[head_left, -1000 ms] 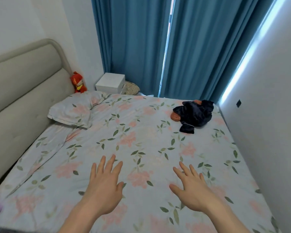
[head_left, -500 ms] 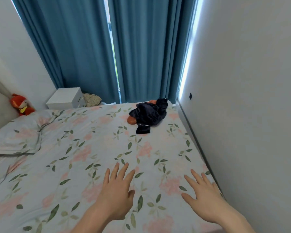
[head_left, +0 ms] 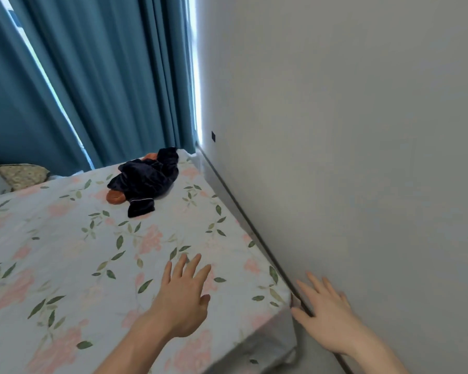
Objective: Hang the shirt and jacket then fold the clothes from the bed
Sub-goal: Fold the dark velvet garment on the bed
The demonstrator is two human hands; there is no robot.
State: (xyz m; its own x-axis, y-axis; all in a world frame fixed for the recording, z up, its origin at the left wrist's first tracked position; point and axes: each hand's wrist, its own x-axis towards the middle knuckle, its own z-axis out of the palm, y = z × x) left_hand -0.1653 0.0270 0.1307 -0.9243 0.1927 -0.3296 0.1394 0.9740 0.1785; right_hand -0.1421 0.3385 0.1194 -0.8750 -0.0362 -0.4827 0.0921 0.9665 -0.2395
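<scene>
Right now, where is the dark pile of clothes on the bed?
In the head view, the dark clothes lie at the bed's far right corner, beside the blue curtain and near the wall, well beyond both hands.

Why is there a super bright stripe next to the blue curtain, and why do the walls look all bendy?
In the head view, daylight leaks past the curtain edge and washes out white, with a thinner gap further left; the wide-angle lens tilts and bends the wall and bed edge; the dark clothes look slightly soft, both hands clear.
</scene>
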